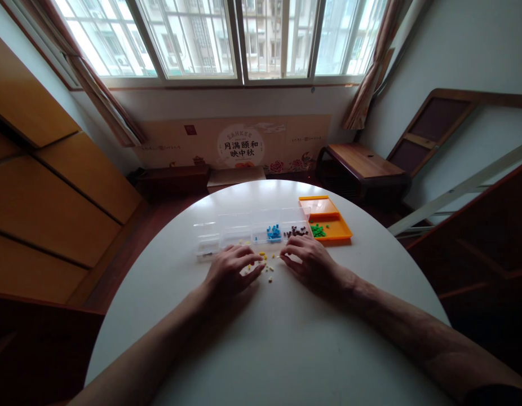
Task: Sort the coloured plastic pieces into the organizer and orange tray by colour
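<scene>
My left hand [233,270] hovers low over the table, thumb and fingers apart, beside small yellow pieces [263,256]. Opposite it, my right hand [309,258] has its thumb and fingertips drawn together at a tiny pale piece [278,257], which looks pinched there. A few cream-coloured pieces [270,279] lie scattered between the hands. Behind them stands a clear plastic compartment box [238,235] with its lids raised. One compartment has blue pieces [273,232], another dark brown ones [295,232]. Green pieces [318,230] sit in an orange tray [339,226] at the right.
The round white table [286,349] fills the middle of the view. Past its far edge are a low wooden side table [366,160], a printed cardboard panel [269,135] and a barred window. Wooden cabinets [53,214] stand at the left, a metal rail [464,192] at the right.
</scene>
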The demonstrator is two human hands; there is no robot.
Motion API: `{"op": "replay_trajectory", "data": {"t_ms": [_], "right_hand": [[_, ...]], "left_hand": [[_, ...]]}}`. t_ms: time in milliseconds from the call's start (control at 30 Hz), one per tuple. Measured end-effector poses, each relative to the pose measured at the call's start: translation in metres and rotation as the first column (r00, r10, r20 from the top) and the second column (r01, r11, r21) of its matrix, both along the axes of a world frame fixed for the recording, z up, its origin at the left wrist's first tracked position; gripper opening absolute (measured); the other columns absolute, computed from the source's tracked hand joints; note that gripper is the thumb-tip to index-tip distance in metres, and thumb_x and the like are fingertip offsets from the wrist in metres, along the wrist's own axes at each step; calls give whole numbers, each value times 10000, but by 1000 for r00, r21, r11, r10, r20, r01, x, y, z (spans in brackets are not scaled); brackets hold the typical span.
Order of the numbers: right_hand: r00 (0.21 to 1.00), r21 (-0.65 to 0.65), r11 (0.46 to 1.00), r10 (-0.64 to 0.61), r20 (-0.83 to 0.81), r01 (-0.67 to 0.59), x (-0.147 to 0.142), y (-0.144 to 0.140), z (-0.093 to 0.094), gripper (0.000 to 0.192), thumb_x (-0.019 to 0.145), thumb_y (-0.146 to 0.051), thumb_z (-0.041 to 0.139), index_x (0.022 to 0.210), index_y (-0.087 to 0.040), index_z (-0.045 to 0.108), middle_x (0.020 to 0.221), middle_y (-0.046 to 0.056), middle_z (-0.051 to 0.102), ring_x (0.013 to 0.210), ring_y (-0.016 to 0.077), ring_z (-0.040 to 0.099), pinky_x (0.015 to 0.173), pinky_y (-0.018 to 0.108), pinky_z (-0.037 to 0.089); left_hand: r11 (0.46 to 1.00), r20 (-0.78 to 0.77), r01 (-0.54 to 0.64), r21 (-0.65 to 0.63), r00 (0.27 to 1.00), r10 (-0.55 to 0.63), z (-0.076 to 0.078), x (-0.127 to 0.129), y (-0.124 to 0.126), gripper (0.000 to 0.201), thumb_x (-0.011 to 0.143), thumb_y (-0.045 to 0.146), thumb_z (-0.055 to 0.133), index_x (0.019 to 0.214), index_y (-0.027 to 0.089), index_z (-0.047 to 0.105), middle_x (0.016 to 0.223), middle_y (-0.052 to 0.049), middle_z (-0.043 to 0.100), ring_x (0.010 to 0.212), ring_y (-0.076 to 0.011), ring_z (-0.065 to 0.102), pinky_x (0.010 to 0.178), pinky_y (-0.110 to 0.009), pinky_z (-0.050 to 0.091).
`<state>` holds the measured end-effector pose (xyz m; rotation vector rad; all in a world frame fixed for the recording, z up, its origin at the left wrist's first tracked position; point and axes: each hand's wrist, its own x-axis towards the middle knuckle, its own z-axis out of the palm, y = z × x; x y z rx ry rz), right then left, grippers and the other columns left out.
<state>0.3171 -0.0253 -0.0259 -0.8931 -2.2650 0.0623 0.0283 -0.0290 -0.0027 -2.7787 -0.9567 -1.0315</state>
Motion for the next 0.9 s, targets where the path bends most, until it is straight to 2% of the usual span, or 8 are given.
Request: {"op": "replay_trajectory", "data": {"t_ms": [200,467,767,833,900], "right_hand": [[990,143,981,137,-12,-134,-7,-4,12,96,1099,-234,656,1046,-215,734,968,45,764,883,187,713,825,334,530],[985,210,962,174,16,-173,-10,-7,18,110,1102,-258,659,1048,-215,745,946,38,770,829,165,701,792,335,500],[980,157,968,200,-7,-196,-9,-7,15,73,1093,-274,676,1064,-226,724,958,38,771,853,176,710,809,341,526],[982,119,975,188,-14,-185,-8,-7,14,80,1087,-298,679,1093,-225,712,985,49,775,890,192,718,835,350,543],[984,82,980,180,-2,-179,-6,-7,12,104,1084,-315,675,1121,-223,707,1014,57,776,934,208,723,865,362,553]], "left_hand": [[999,32,33,-24,999,-32,-2,7,-3,111,1034,365,781,1025,260,816,912,-12,817,815,-175,767,824,-340,540],[996,41,89,-30,995,-88,-9,11,-2,78,1053,316,760,1049,265,819,955,-14,830,818,-163,770,811,-337,532],[994,82,92,-54,993,-88,-5,15,-4,77,1038,250,745,1015,265,817,922,1,823,780,-144,749,788,-321,516],[998,89,52,-42,995,-48,-3,12,-3,77,1026,246,746,992,261,813,886,7,812,785,-149,749,792,-319,509],[998,99,-45,-38,994,49,1,6,0,95,1022,262,743,961,259,816,851,13,798,745,-146,729,797,-322,501]]}}
